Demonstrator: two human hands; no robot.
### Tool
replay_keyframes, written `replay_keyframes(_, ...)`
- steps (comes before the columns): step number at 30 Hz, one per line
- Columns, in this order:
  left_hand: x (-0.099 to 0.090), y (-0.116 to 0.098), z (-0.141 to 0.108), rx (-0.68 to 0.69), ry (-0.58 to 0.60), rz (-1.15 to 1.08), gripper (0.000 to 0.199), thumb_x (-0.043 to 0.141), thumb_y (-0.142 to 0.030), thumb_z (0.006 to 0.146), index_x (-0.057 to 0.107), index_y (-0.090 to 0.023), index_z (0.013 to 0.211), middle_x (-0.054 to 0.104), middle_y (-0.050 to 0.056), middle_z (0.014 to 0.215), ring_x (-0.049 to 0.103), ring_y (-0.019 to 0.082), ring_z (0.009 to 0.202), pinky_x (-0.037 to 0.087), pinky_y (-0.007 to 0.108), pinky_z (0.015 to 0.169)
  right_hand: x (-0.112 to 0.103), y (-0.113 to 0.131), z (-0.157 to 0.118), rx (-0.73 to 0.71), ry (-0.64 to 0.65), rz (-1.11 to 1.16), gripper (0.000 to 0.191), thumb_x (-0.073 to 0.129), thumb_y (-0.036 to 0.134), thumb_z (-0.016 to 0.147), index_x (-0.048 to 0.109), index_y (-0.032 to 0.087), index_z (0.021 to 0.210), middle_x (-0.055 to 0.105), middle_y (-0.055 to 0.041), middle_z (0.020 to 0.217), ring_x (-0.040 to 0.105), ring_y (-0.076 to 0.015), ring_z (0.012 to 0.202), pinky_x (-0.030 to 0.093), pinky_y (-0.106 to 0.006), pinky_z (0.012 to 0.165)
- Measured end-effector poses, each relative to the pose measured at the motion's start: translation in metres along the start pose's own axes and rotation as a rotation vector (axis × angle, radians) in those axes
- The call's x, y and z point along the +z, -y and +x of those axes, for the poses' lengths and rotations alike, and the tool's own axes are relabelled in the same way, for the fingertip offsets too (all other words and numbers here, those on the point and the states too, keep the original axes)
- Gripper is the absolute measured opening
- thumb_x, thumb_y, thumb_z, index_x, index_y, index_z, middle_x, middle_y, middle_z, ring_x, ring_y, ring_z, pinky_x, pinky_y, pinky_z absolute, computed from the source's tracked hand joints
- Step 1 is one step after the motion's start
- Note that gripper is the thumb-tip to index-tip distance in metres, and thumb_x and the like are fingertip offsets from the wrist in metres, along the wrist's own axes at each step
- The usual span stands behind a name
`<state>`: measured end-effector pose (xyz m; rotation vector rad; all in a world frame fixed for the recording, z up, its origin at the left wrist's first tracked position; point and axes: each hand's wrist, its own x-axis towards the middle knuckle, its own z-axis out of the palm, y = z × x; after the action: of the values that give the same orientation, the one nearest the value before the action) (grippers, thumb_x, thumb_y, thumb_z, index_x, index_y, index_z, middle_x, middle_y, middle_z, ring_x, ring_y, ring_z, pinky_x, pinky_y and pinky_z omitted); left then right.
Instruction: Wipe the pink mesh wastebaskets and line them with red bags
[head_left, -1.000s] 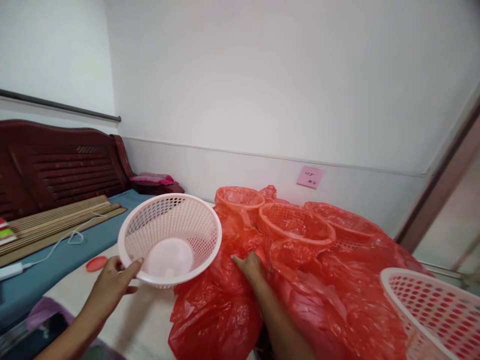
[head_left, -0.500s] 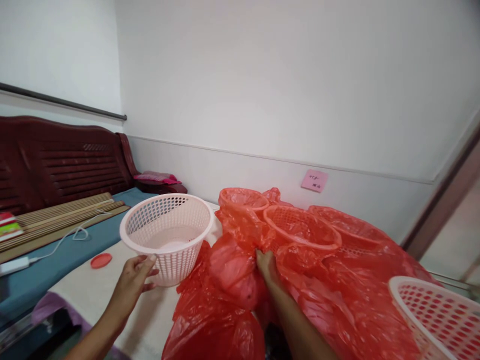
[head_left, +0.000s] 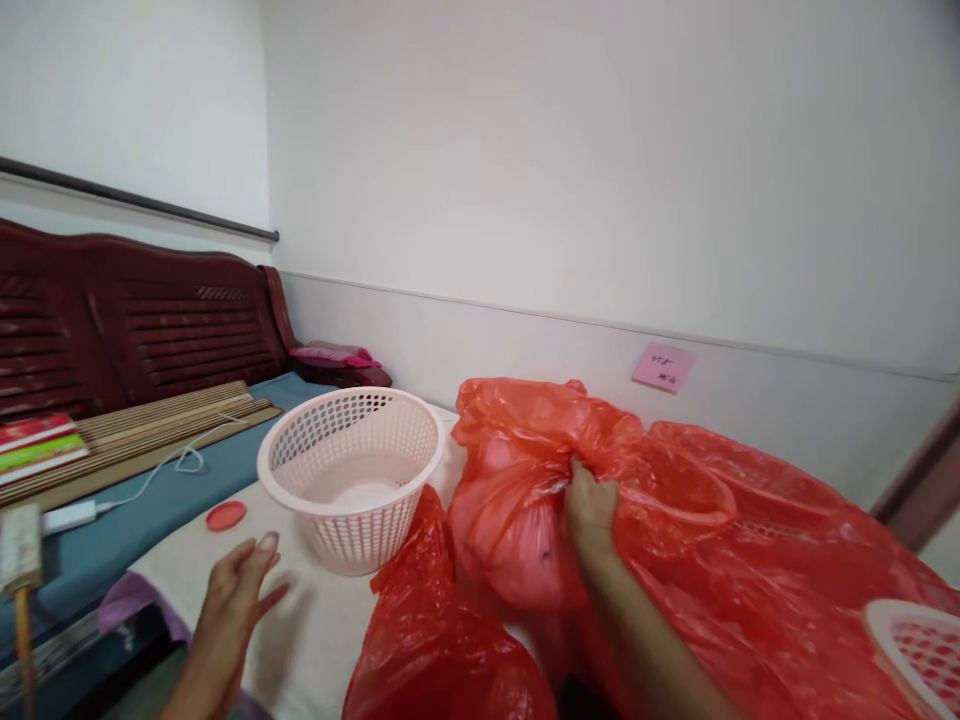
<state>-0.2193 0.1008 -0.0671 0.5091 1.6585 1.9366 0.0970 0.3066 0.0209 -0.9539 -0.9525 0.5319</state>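
My right hand (head_left: 591,505) is closed on the gathered top of a red plastic bag (head_left: 517,520), which bulges with something pinkish inside. To the left, my left hand (head_left: 238,590) hovers over the pale table covering with its fingers apart, holding nothing. Just beyond it stands an empty pale pink basket (head_left: 360,525) with a perforated wall. More red plastic (head_left: 442,640) lies in front of the basket. Right of my right hand, red plastic (head_left: 757,560) drapes over baskets whose rims show through. Another pink basket (head_left: 919,650) is cut off at the right edge.
A small red lid (head_left: 226,516) lies on the pale covering (head_left: 184,560). At left are a slatted mat (head_left: 172,425), a white cable and a power strip (head_left: 21,548). A pink note (head_left: 664,367) is on the wall.
My left hand has let go of the pink basket's rim and drawn back toward me. My right hand has lifted the gathered bag up and right, now covering some basket rims. The view has turned slightly left.
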Motion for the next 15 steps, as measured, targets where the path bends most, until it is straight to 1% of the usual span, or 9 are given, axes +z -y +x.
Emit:
replay_keyframes(1,0.001,-0.009,0.005,0.035,-0.01,0.02,0.06,0.061,-0.062,0.071,0.047,-0.026,0.117,0.043,0.009,0.141,0.046,0.03,0.127,0.056,0.042,0.083,0.005,0.012,0.002,-0.017,-0.035,0.054,0.024,0.059,0.042,0.068,0.059,0.018,0.069,0.062,-0.0008,0.066,0.06,-0.0182,0.068,0.048,-0.032,0.064)
replay_keyframes(3,0.01,-0.029,0.018,0.111,-0.022,0.077,0.066,0.061,-0.059,0.073,0.042,-0.025,0.125,0.037,0.011,0.146,0.042,0.03,0.131,0.05,0.048,0.094,0.014,0.038,0.007,-0.058,-0.107,0.16,0.022,0.061,0.039,0.067,0.058,0.018,0.072,0.063,-0.0001,0.071,0.06,-0.0162,0.068,0.048,-0.031,0.066)
replay_keyframes(4,0.016,-0.038,0.024,0.136,-0.023,0.094,0.069,0.063,-0.057,0.071,0.04,-0.024,0.127,0.038,0.012,0.146,0.042,0.031,0.13,0.047,0.049,0.097,0.019,0.051,0.01,-0.083,-0.139,0.212,0.021,0.061,0.038,0.066,0.057,0.018,0.073,0.063,0.0004,0.073,0.06,-0.0152,0.068,0.049,-0.031,0.068)
replay_keyframes(6,0.03,-0.049,0.033,0.177,-0.003,0.119,0.067,0.068,-0.047,0.068,0.044,-0.022,0.126,0.048,0.01,0.137,0.049,0.03,0.123,0.045,0.048,0.099,0.028,0.08,0.013,-0.149,-0.181,0.31,0.02,0.062,0.037,0.066,0.055,0.019,0.074,0.062,0.0012,0.077,0.06,-0.0141,0.071,0.05,-0.031,0.072)
replay_keyframes(8,0.04,-0.052,0.035,0.211,0.011,0.14,0.063,0.068,-0.036,0.066,0.046,-0.02,0.123,0.057,0.009,0.125,0.055,0.029,0.114,0.048,0.044,0.095,0.038,0.111,0.014,-0.228,-0.195,0.389,0.019,0.061,0.035,0.067,0.055,0.019,0.076,0.061,0.0012,0.08,0.061,-0.0144,0.076,0.05,-0.032,0.077)
replay_keyframes(9,0.043,-0.051,0.033,0.222,0.011,0.149,0.062,0.067,-0.032,0.066,0.046,-0.02,0.123,0.059,0.009,0.121,0.057,0.029,0.111,0.049,0.043,0.093,0.043,0.126,0.013,-0.271,-0.194,0.425,0.019,0.061,0.034,0.068,0.055,0.02,0.078,0.062,0.0006,0.083,0.062,-0.0149,0.079,0.05,-0.032,0.08)
replay_keyframes(12,0.048,-0.046,0.021,0.237,0.008,0.182,0.063,0.061,-0.025,0.066,0.043,-0.019,0.127,0.057,0.009,0.121,0.057,0.028,0.108,0.049,0.041,0.091,0.058,0.17,0.009,-0.392,-0.182,0.527,0.018,0.062,0.033,0.07,0.056,0.024,0.084,0.064,-0.0014,0.095,0.062,-0.0161,0.089,0.051,-0.034,0.086)
replay_keyframes(14,0.049,-0.045,0.01,0.236,0.019,0.208,0.064,0.057,-0.022,0.067,0.04,-0.02,0.129,0.054,0.01,0.124,0.055,0.028,0.11,0.047,0.041,0.093,0.068,0.192,0.004,-0.451,-0.161,0.619,0.016,0.063,0.031,0.071,0.056,0.027,0.084,0.065,-0.0021,0.099,0.062,-0.0166,0.093,0.05,-0.033,0.089)
replay_keyframes(15,0.049,-0.046,0.005,0.234,0.031,0.22,0.064,0.055,-0.021,0.067,0.04,-0.02,0.129,0.053,0.01,0.124,0.055,0.028,0.11,0.047,0.041,0.092,0.074,0.2,0.001,-0.458,-0.143,0.663,0.015,0.062,0.03,0.071,0.056,0.027,0.084,0.065,-0.0022,0.099,0.062,-0.0166,0.094,0.05,-0.033,0.089)
